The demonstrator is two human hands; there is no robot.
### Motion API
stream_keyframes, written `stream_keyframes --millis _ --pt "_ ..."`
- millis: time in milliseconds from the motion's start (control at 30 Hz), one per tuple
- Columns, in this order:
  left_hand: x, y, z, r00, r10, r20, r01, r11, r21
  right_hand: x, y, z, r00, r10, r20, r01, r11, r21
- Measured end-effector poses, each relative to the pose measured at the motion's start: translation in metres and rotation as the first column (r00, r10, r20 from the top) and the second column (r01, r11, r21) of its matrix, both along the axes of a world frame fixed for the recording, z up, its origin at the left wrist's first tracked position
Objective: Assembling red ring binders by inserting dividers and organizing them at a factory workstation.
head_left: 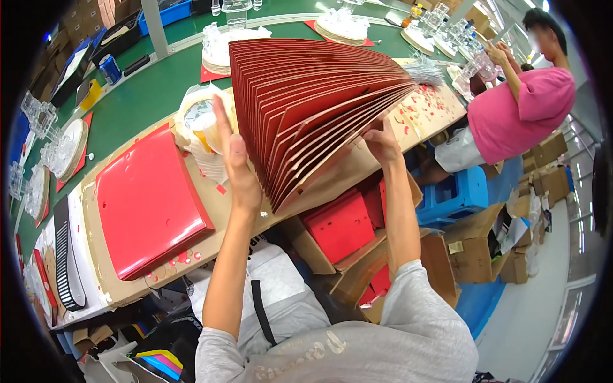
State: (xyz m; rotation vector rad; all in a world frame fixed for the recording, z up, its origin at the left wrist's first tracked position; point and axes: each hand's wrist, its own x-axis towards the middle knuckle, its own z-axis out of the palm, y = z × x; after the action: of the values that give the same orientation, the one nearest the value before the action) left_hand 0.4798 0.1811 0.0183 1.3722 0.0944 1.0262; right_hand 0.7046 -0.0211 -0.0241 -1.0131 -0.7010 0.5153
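A thick stack of red boards [319, 96] is held up over the table, its layers fanned apart at the left and pressed together toward the right. My right hand [383, 143] grips the stack's lower right end, its thumb on the near side. At the left edge of the fan, my left hand [241, 175] is upright with fingers stretched; whether it touches the boards I cannot tell. Behind that hand lies a cream roll [201, 121] with loose wrapping. A glossy red stack [150, 201] lies flat on the brown table board [112, 287], left of my left hand.
Small red scraps [418, 108] and a bundle of pale strands [424, 70] lie at right. Clear plastic parts on round bases [67, 150] line the green surface [147, 96]. Below are cardboard boxes [476, 249] and a blue stool [456, 195]. A person in pink [520, 108] works at right.
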Motion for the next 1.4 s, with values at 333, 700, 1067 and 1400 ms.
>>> stream_keyframes --millis 333,700,1067,1400 --pt "-0.014 -0.018 0.075 0.934 0.213 0.285 -0.352 0.676 0.648 -0.002 0.002 -0.017 0.999 -0.042 0.028 0.043 0.998 -0.044" --pt "-0.023 -0.056 0.048 0.838 0.504 0.206 -0.541 0.815 0.207 -0.021 0.017 -0.003 0.997 -0.066 -0.051 0.068 0.997 0.045" --pt "-0.034 -0.075 0.033 0.834 0.546 0.08 -0.541 0.779 0.317 -0.005 0.01 -0.02 0.995 -0.098 -0.004 0.098 0.992 0.074" --pt "-0.046 -0.099 0.038 0.86 0.508 -0.051 -0.475 0.832 0.286 0.0 0.003 -0.028 0.999 -0.027 0.041 0.024 0.997 0.073"
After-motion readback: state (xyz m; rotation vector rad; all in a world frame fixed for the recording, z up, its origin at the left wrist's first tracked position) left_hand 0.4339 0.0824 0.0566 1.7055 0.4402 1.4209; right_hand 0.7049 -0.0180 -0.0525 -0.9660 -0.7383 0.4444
